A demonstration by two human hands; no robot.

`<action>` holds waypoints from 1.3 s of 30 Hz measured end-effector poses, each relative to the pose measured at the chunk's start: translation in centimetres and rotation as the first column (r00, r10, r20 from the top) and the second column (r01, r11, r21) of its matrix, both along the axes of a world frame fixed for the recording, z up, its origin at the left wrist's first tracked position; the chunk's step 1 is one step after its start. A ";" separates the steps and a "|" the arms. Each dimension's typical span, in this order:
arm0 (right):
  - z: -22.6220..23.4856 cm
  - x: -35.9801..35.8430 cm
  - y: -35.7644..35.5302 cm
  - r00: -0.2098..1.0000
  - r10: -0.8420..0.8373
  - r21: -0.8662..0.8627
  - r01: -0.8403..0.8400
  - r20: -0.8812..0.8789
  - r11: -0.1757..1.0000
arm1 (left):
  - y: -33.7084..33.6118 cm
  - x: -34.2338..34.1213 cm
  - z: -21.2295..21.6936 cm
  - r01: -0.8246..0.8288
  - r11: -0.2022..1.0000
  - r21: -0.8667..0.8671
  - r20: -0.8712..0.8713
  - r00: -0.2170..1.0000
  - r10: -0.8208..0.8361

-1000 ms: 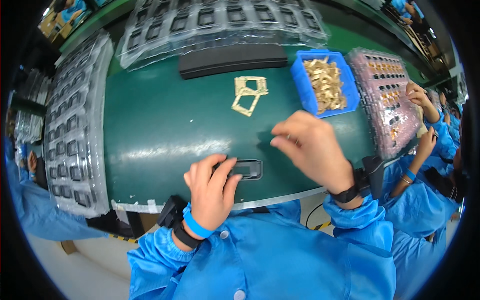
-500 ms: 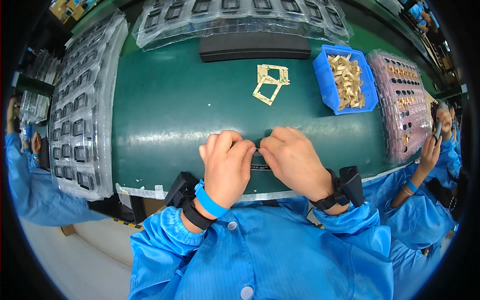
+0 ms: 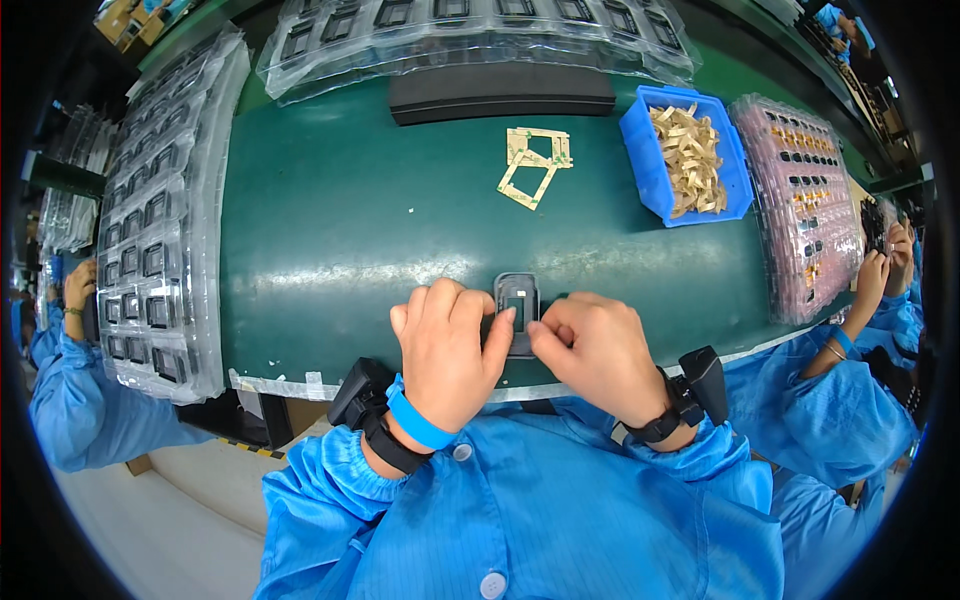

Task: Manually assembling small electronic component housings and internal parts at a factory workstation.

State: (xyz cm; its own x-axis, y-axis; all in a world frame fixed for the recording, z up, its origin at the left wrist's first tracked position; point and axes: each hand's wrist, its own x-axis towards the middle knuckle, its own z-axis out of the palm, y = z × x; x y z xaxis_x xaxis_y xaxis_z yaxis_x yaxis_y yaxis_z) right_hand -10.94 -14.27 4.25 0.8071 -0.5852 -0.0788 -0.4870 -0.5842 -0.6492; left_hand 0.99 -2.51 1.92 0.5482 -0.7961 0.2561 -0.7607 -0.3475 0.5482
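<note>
A small dark grey plastic frame (image 3: pixel 516 283) with a rectangular window stands out against the green table between my hands, close to the near edge. My left hand (image 3: pixel 446 335) is closed at its left side, the thumb tip laid over the rim by the window. On the other side, my right hand (image 3: pixel 596 345) has curled fingers, and its thumb tip presses at the frame's right edge. The undersides of both hands' fingers are hidden. Beyond them lie two overlapping cream-coloured adhesive frames (image 3: pixel 538 163) with green marks.
A blue bin (image 3: pixel 645 180) holds many tan paper strips. Clear trays of dark frames line the left side (image 3: pixel 205 250) and back (image 3: pixel 440 45). A long black block (image 3: pixel 500 97) lies before the back tray. Pink trays (image 3: pixel 785 230) stand right. Co-workers' arms show at both sides.
My hands have moved slightly apart from their joined pinch over a thin thing. The plastic frame, mostly hidden before, now shows between them. The view has shifted slightly.
</note>
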 end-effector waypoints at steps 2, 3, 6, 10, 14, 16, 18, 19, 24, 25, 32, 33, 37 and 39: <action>0.4 0.0 0.0 0.998 0.058 0.041 -0.056 -0.037 0.998 | -0.2 0.3 -0.2 0.028 0.998 -0.048 0.013 1.000 -0.028; 0.6 0.0 -0.2 1.000 0.025 0.021 -0.025 0.002 0.999 | -0.4 0.3 -0.4 0.024 0.999 -0.048 0.014 1.000 -0.024; 0.5 0.3 -0.8 0.995 0.005 -0.016 -0.003 0.103 1.000 | -0.4 0.4 -0.6 0.091 0.994 -0.054 0.040 0.995 -0.089; -0.6 0.1 -1.5 0.954 0.103 -0.056 -0.090 0.282 0.994 | 0.6 0.3 0.3 0.025 0.997 -0.076 0.002 1.000 -0.025; -1.1 0.1 -1.1 0.953 0.180 -0.116 -0.156 0.244 0.981 | 1.9 0.1 0.6 0.019 0.999 -0.041 -0.150 0.988 -0.025; -1.3 0.3 -1.1 0.936 0.275 -0.232 -0.224 0.219 0.947 | 2.2 0.1 0.0 0.017 0.999 -0.045 -0.122 0.992 -0.022; -1.2 0.2 -1.3 0.934 0.289 -0.246 -0.236 0.209 0.940 | 2.3 0.1 -0.4 0.015 0.999 -0.051 -0.095 0.995 -0.020; -1.2 0.2 -1.4 0.933 0.301 -0.263 -0.245 0.197 0.933 | 2.4 0.1 -0.5 0.017 0.997 -0.073 -0.084 0.996 -0.023; -1.5 0.3 -1.4 0.918 0.311 -0.265 -0.245 0.246 0.932 | 2.4 0.4 -1.0 0.054 0.993 -0.103 -0.017 0.998 -0.056; -1.6 0.4 -1.4 0.912 0.310 -0.257 -0.243 0.267 0.936 | 2.4 0.4 -1.0 0.061 0.992 -0.111 -0.026 0.998 -0.064; -2.0 0.9 -0.6 0.931 0.176 -0.144 -0.136 0.320 0.980 | 2.0 0.4 -0.8 0.076 0.987 -0.142 -0.018 0.997 -0.079; -2.1 1.0 -0.4 0.934 0.153 -0.158 -0.106 0.322 0.982 | 2.0 0.4 -0.9 0.081 0.986 -0.142 -0.015 0.996 -0.084; -2.6 1.5 0.4 0.934 0.052 -0.202 0.021 0.353 0.979 | 2.1 0.3 -1.3 0.089 0.984 -0.157 -0.007 0.996 -0.091; -2.3 1.7 0.5 0.939 0.001 -0.188 0.068 0.343 0.980 | 2.1 0.2 -1.3 0.100 0.981 -0.168 -0.003 0.995 -0.102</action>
State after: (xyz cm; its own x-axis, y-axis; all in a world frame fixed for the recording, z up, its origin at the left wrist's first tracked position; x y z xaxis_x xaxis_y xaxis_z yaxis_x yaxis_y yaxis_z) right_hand -9.27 -13.73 1.91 0.7450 -0.5886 0.3140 -0.2791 -0.7026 -0.6546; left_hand 1.23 -0.41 0.59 0.4709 -0.7938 0.3849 -0.7807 -0.1717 0.6009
